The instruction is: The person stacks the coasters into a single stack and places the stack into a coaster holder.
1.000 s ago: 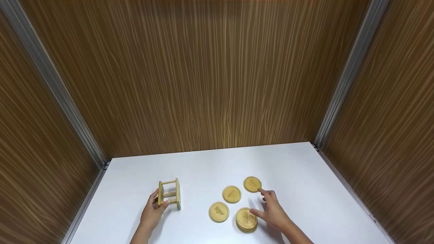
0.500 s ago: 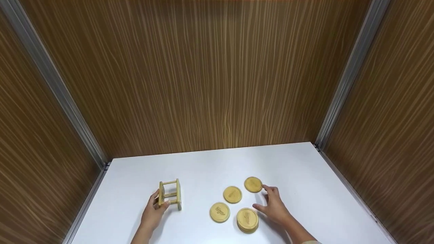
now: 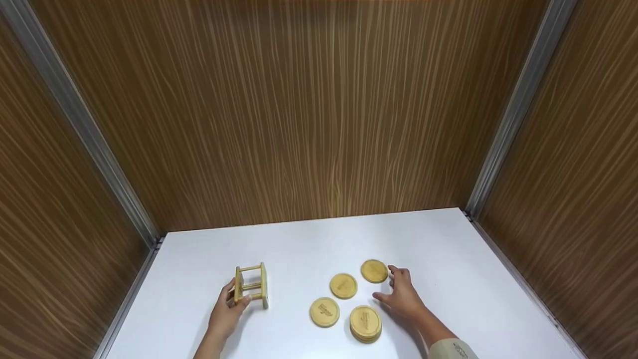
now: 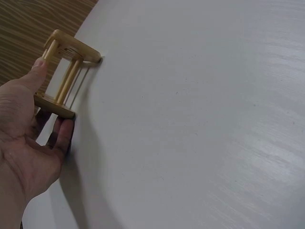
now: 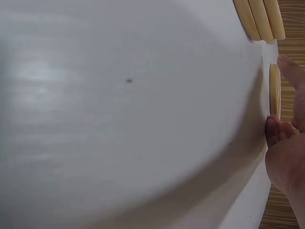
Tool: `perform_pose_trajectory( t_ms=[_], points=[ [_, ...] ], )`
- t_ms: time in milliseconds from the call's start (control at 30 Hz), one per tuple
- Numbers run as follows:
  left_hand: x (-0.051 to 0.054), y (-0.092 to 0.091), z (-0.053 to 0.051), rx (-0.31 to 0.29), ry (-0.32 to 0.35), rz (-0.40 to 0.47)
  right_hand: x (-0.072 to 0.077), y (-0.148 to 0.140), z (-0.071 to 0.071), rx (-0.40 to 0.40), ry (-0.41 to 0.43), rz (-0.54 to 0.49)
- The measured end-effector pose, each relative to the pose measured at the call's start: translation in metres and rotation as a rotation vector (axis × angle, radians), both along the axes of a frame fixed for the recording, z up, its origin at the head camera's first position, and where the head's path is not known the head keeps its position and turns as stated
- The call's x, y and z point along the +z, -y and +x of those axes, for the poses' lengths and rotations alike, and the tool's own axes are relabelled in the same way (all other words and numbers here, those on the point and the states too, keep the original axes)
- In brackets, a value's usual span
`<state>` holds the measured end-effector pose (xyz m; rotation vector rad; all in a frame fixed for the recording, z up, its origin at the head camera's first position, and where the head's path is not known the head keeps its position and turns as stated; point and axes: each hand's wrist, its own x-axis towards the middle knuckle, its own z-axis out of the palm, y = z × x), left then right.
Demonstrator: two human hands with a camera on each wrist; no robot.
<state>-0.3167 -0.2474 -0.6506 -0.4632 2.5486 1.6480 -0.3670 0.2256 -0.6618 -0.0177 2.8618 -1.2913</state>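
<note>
My left hand [image 3: 225, 315] grips one side of a small wooden coaster holder [image 3: 264, 286], two panels joined by round bars, on the white table. The left wrist view shows the thumb on the upper side of the holder [image 4: 78, 46] and fingers around its near panel. Right of it lie three single round wooden coasters: one at left [image 3: 324, 312], one in the middle [image 3: 343, 286], one farthest back [image 3: 374, 271]. Nearest me is a coaster stack [image 3: 366, 323]. My right hand [image 3: 402, 299] is spread, forefinger beside the far coaster's edge; whether it touches is unclear.
Wood-grain panels [image 3: 319, 114] enclose the white table [image 3: 299, 249] at the back and both sides. Grey metal posts [image 3: 513, 109] stand in the corners. In the right wrist view, stacked coaster edges [image 5: 259, 19] show at the top right.
My right hand has shifted back and slightly right; its thumb, formerly over the stack's edge, is now off it. My left hand still holds the holder in place.
</note>
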Motion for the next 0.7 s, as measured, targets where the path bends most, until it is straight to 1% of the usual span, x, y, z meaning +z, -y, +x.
perform_pose_trajectory(
  t_ms=[167, 300, 467, 700],
  points=[
    [0.001, -0.001, 0.001, -0.004, 0.008, 0.010, 0.001, 0.001, -0.009, 0.017, 0.014, 0.047],
    [0.000, -0.001, 0.001, 0.002, 0.014, 0.013, 0.002, 0.001, -0.014, 0.021, 0.022, 0.075],
    [-0.001, 0.000, -0.001, 0.003, 0.022, 0.011, 0.003, 0.001, -0.019, 0.035, 0.018, 0.071],
    [-0.003, 0.002, -0.002, -0.001, 0.010, 0.011, 0.003, 0.008, -0.026, 0.016, 0.024, 0.082]
  ],
)
